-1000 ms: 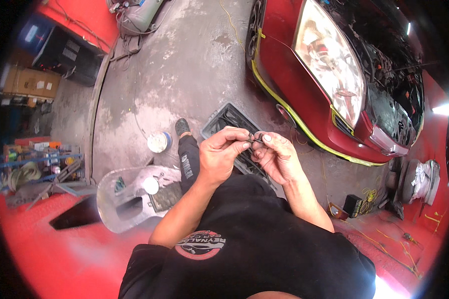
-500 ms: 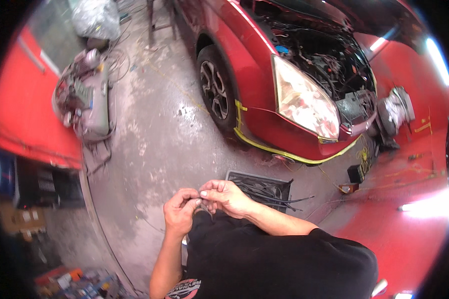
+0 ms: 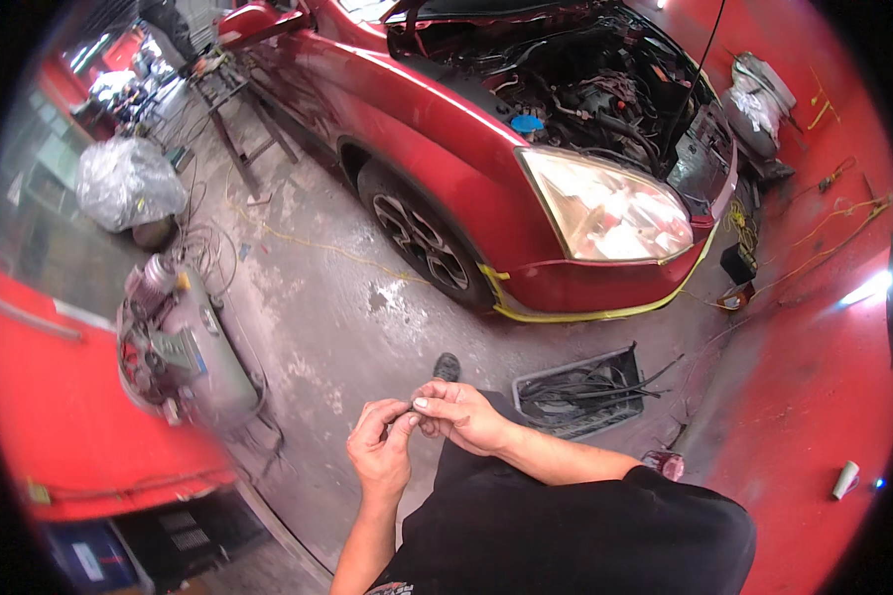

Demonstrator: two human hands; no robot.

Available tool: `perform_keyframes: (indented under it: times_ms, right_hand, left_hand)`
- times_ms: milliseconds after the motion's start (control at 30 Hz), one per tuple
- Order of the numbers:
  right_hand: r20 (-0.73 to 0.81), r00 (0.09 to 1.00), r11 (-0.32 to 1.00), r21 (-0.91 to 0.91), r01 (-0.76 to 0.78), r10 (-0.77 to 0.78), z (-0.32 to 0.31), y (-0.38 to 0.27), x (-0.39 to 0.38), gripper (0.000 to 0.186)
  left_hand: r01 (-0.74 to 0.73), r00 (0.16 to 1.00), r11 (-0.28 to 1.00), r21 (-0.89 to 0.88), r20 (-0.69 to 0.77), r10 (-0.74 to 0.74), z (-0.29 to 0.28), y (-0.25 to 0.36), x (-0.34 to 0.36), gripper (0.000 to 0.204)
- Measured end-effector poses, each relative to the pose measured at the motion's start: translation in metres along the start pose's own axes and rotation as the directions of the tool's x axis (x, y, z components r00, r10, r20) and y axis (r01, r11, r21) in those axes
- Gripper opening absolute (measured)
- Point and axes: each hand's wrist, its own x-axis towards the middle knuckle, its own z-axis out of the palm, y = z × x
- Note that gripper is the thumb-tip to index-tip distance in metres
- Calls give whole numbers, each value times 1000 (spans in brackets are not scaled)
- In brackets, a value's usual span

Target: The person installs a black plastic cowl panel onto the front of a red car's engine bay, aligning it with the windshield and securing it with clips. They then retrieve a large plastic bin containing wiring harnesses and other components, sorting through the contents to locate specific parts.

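— Dark, small and mostly hidden: that is the small part (image 3: pixel 408 409) pinched between both hands, in front of the chest.
— Which fingers grip it?
— Left hand (image 3: pixel 382 451) and right hand (image 3: pixel 461 415) both close their fingertips on it, touching each other.
— And around?
— Red car (image 3: pixel 486 188) ahead, black tray (image 3: pixel 583 389) on the concrete floor (image 3: pixel 318 327), compressor (image 3: pixel 184 342) at left.

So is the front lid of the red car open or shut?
Open. The red car has its hood lifted, and the engine parts underneath are showing.
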Motion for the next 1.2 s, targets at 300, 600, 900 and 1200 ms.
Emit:
perform_keyframes:
  times_ms: [300, 600, 900, 1200]
  right_hand:
    - [-223, 917, 943, -105, 315, -331, -37, -107, 104, 24]
    - [-531, 585, 777, -272, 568, -614, -70, -192, 107, 30]
    - [-801, 333, 795, -268, 544, -497, -86, -214, 108, 24]
    - [-232, 181, 106, -846, -523, -956, -109, -430, 280, 44]
  left_hand:
    - [-361, 821, 899, 250, 543, 178, 36, 39, 229, 11]
    - [-408, 778, 907, 101, 559, 287, 76, 90, 422, 12]
    - [-173, 765, 977, -121, 609, 211, 177, 71, 578, 15]
    - [-695, 384, 710, 114, 894, 232, 300, 54, 695, 19]
